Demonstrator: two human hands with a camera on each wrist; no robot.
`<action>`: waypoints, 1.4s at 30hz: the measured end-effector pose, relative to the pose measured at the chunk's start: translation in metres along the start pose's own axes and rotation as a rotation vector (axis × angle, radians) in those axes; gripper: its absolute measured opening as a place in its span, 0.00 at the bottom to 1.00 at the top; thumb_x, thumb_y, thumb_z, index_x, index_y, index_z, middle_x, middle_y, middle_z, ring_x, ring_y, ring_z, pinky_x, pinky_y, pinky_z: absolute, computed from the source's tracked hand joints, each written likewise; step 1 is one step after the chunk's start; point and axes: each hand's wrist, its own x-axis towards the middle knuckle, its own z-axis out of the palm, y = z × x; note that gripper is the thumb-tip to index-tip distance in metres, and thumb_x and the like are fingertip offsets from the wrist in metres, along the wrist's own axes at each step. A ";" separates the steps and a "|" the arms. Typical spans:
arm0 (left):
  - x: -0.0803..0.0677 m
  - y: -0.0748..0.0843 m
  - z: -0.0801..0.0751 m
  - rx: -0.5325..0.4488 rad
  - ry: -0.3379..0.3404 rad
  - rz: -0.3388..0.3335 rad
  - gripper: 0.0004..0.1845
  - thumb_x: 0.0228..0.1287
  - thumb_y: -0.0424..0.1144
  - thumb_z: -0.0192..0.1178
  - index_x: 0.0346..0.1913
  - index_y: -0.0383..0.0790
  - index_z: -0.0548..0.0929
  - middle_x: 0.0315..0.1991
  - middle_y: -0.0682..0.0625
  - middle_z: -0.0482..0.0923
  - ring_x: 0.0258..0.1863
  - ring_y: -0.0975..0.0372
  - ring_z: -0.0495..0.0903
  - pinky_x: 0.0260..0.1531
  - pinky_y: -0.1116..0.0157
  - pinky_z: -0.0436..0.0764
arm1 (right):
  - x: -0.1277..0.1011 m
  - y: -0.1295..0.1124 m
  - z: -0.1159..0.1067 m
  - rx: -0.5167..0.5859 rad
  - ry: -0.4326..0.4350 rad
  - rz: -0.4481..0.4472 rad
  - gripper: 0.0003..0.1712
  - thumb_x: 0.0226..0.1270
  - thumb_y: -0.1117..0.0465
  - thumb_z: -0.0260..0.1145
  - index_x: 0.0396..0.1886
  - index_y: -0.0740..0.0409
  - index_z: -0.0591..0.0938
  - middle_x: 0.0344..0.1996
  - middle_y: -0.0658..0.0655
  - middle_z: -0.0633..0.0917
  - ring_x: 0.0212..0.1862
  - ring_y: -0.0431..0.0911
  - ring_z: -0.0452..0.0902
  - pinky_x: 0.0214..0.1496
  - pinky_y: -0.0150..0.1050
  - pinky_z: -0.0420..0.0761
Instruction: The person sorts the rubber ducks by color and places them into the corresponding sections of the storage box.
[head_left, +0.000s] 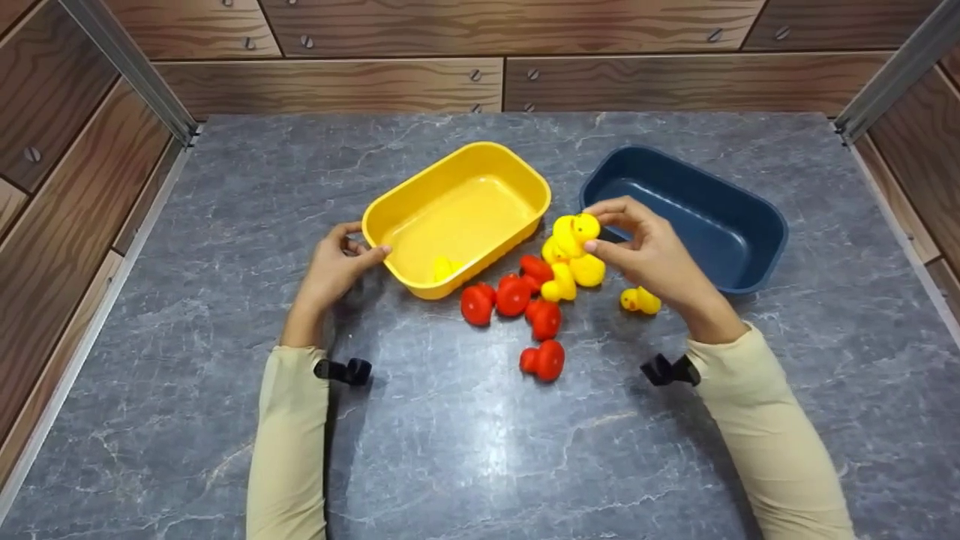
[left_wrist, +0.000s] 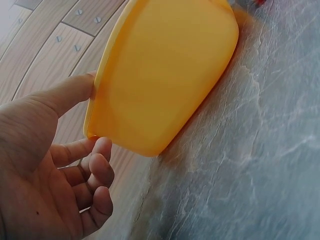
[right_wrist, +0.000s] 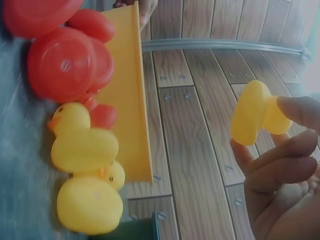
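A grey marbled tabletop (head_left: 480,465) is bordered at the back and sides by wood-patterned panels (head_left: 330,82). On it, the yellow tub (head_left: 457,217) is set at an angle to the left of the dark blue tub (head_left: 697,225), with a gap left between them. The yellow tub's left end is gripped by the left hand (head_left: 334,266), its rim pinched with the thumb laid over the edge. By the right hand (head_left: 652,251), raised in front of the blue tub's near left side, the held duck (head_left: 576,231) is clamped between thumb and fingertips, clear of the tabletop. Five red toys (head_left: 513,294) are scattered just beside the yellow tub's near side. Below the held duck, two loose ducks (head_left: 561,281) are huddled together. A single duck (head_left: 640,301) is seen near the right hand, apart from that pair. In the yellow tub, another duck (head_left: 444,268) is partly hidden by the near wall.
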 end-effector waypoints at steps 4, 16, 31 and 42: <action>0.001 0.001 0.002 -0.003 0.009 0.011 0.34 0.59 0.46 0.67 0.63 0.33 0.70 0.33 0.51 0.72 0.27 0.67 0.69 0.26 0.74 0.69 | 0.008 -0.005 0.008 0.024 -0.006 -0.011 0.20 0.67 0.57 0.65 0.56 0.55 0.74 0.52 0.55 0.78 0.11 0.40 0.56 0.16 0.28 0.64; 0.002 0.002 0.001 -0.012 0.000 -0.012 0.35 0.59 0.46 0.67 0.66 0.33 0.68 0.35 0.51 0.71 0.28 0.66 0.69 0.27 0.74 0.70 | 0.039 -0.018 0.033 0.058 0.002 -0.014 0.21 0.66 0.56 0.66 0.56 0.54 0.75 0.51 0.57 0.80 0.13 0.38 0.58 0.18 0.28 0.65; 0.000 -0.001 0.000 -0.012 0.011 0.024 0.34 0.60 0.45 0.66 0.64 0.30 0.68 0.33 0.51 0.71 0.27 0.68 0.70 0.27 0.75 0.70 | 0.068 -0.017 0.049 0.078 0.041 0.018 0.21 0.65 0.56 0.67 0.57 0.51 0.77 0.52 0.60 0.80 0.23 0.40 0.70 0.20 0.26 0.66; 0.000 -0.001 0.002 -0.023 0.015 0.024 0.33 0.59 0.44 0.67 0.64 0.31 0.69 0.33 0.50 0.71 0.27 0.67 0.70 0.26 0.75 0.71 | 0.080 -0.017 0.062 0.029 0.037 0.079 0.23 0.65 0.56 0.67 0.59 0.51 0.76 0.55 0.60 0.79 0.47 0.50 0.76 0.24 0.29 0.69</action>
